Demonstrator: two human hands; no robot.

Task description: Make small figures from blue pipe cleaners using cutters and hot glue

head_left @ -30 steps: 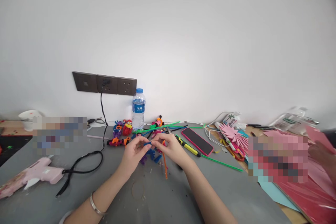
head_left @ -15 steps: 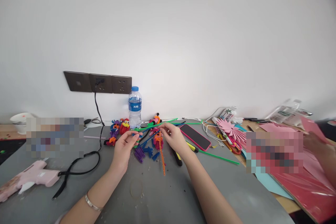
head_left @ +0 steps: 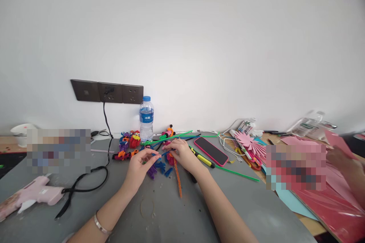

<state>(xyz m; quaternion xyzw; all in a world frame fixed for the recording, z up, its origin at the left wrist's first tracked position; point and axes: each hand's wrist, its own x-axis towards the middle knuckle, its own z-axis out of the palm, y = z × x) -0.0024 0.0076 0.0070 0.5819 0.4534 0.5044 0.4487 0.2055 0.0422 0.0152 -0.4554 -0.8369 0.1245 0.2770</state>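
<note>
In the head view, both hands meet over the middle of the grey table [head_left: 171,220], with a short stretch of blue stem [head_left: 165,153] showing in the gap between them. The left hand [head_left: 142,163] has thumb and forefinger pinched together at the stem's left end; the right hand [head_left: 183,156] has its fingers closed on the other end, though its knuckles hide the exact contact. The stem's long axis runs crosswise from one grip to the other, its right end slightly higher in the picture, so it lies to the right of the left fingertips and to the left of the right ones. Neither hand is clearly nearer, since the visible stretch lies between both. Just below this stretch, blue pieces [head_left: 160,166] and purple pieces [head_left: 151,172] lie on the table, and an orange stem [head_left: 178,180] hangs or lies below the right hand, pointing toward the wearer; whether anything grips it I cannot tell. A yellow-and-black tool [head_left: 205,160] and a phone [head_left: 211,151] lie right of the right hand, and a bottle [head_left: 146,121] stands upright beyond the left hand, near the wall.
</note>
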